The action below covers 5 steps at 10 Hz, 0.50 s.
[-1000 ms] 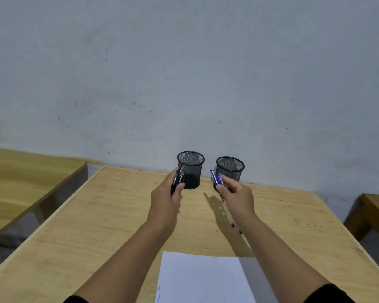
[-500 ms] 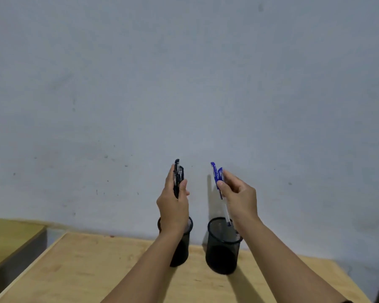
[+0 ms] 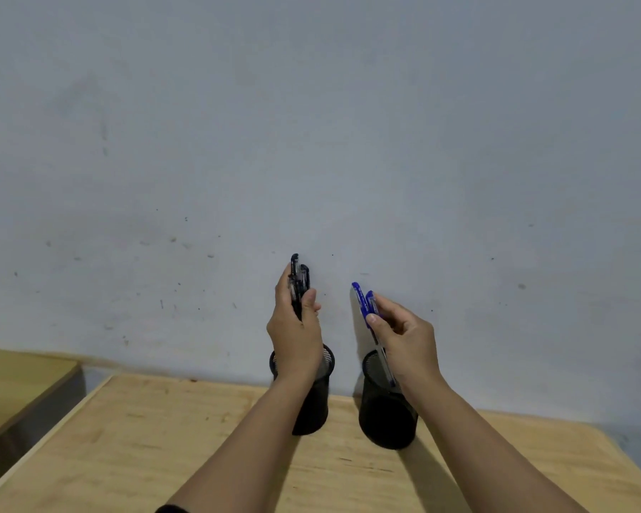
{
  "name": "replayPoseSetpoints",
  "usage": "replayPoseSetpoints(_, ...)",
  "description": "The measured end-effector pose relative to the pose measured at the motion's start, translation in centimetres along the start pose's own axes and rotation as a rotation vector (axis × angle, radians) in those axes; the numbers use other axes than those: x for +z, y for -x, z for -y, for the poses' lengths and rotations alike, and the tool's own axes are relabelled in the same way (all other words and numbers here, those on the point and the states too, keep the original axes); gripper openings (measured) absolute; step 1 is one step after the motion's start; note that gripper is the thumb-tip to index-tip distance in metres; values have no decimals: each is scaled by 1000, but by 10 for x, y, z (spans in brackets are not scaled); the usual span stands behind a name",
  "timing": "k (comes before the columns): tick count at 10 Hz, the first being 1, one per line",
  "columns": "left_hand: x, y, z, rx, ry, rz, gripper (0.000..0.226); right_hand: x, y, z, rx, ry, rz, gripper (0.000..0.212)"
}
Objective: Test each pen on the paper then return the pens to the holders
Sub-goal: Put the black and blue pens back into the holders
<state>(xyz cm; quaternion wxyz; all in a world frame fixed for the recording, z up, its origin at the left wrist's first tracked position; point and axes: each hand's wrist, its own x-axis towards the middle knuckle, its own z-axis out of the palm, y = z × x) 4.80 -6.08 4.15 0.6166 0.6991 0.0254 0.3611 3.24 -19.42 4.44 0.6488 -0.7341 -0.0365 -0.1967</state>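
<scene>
Bench (image 3: 163, 438): pale wood, matt, visible grain, small dark marks. Holders (image 3: 387, 420): black wire mesh, matt. Black pens (image 3: 299, 281): glossy plastic, part clear barrel. Blue pens (image 3: 363, 301): glossy blue plastic caps, clear barrels. Wall (image 3: 311, 142): matt grey paint, scuffed, speckled.

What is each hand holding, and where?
Left hand grips black pens around their middle; right hand pinches blue pens just below the caps.

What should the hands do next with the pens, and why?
Probably lower and let go. The left hand holds black pens above the left holder; the right hand holds blue pens, tips already dipping inside the right holder.
</scene>
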Motion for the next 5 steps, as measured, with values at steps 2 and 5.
replayPoseSetpoints(2,-11,8,3,-30,-34,54,50,-4,8,-9,55,272,62,31)
replayPoseSetpoints(5,-61,15,-23,19,-238,59,33,-30,41,19,-29,583,78,43)
